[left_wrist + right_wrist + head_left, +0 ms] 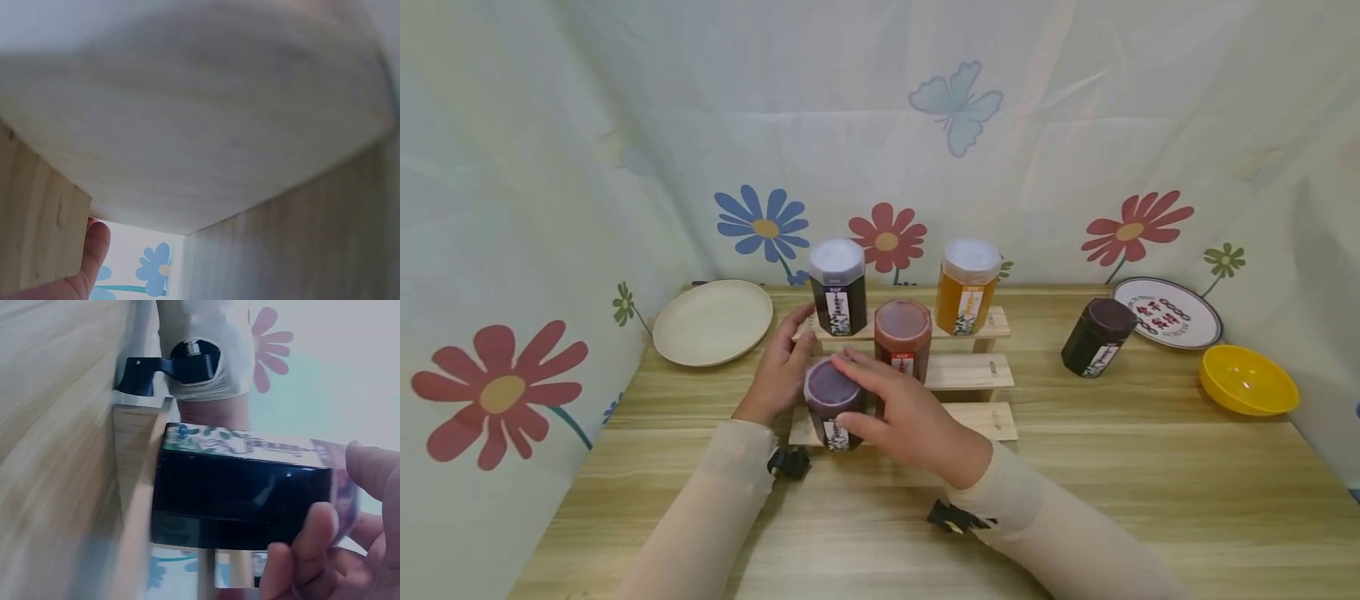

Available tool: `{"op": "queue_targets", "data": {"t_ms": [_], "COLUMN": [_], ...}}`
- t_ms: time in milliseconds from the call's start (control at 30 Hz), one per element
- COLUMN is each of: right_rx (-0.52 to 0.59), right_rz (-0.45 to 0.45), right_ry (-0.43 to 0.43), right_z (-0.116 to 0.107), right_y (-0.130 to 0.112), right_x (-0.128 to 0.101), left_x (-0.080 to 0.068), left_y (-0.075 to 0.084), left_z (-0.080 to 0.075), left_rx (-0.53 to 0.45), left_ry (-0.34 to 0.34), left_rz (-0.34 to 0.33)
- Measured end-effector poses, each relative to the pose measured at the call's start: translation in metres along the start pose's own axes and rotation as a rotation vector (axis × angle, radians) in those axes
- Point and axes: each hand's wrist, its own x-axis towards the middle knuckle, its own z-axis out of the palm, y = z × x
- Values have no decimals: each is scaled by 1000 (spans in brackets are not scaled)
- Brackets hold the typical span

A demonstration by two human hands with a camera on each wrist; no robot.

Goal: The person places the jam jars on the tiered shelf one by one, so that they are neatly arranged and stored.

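Observation:
A dark jar with a purple lid (830, 387) stands at the left end of the bottom step of a three-tier wooden rack (973, 372). My right hand (917, 421) grips this jar round its lid, thumb and fingers on opposite sides, as the right wrist view shows. My left hand (777, 375) holds the rack's left end, with a finger (97, 247) behind a board. A jar with a reddish lid (902, 323) is on the middle step, partly hidden by my right hand. On the top step are a dark jar with a white lid (838, 287) and an amber jar (967, 287).
Right of the rack, another dark jar (1097, 337) stands on the wooden table (1120, 467). A patterned plate (1187, 329) and a yellow bowl (1247, 381) are farther right. A cream plate (713, 322) lies at the back left. A flowered curtain (850, 125) closes off the back and sides.

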Motion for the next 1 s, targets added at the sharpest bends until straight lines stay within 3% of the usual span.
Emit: {"op": "queue_targets", "data": {"t_ms": [233, 433, 600, 800, 1000], "right_rx": [-17, -74, -150, -184, -227], "right_rz": [-18, -22, 130, 261, 487], "right_ry": [36, 178, 255, 259, 263], "right_z": [-34, -86, -129, -173, -206], "right_y": [-25, -28, -18, 3, 32], "right_x": [-17, -38, -55, -70, -82], "left_x": [-1, -2, -1, -1, -1], "left_y": [-3, -3, -5, -5, -4], "left_z": [-1, -1, 0, 0, 0], "left_rx": [-10, -13, -19, -25, -34], "left_ry": [10, 7, 9, 11, 12], "left_rz": [34, 53, 55, 48, 43]}}
